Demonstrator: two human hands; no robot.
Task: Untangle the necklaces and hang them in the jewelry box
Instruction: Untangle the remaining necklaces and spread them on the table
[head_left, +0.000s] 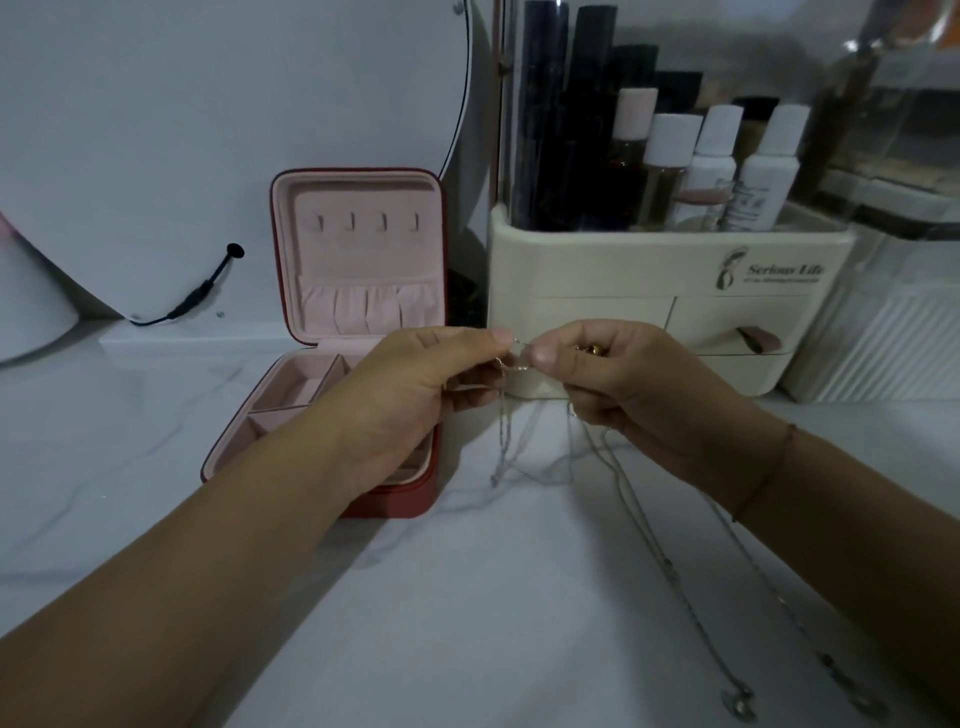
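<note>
Down by the near right corner of the counter (415, 597), the long ends of the necklaces (618, 467) lie flat, with a little round pendant (737, 699) at the tip. From there the thin chains climb up to the hands.

Both hands are held up over the middle of the counter, so close they almost touch. The left hand (415, 395) pinches the knot (511, 361) with thumb and finger. The right hand (623, 384) pinches it from the other side, with its other fingers curled round more chain. A small gold bit shows inside the right hand, but I cannot tell what it is.

I think the good way now is to go slow: hold the knot loose, wiggle it wider, and pull out one loop at a time. A hard tug would likely make it tighter.

The box (363, 260) sits open just behind the left hand, toward the back edge. The four hooks (366, 222) in its lid have nothing on them yet
</note>
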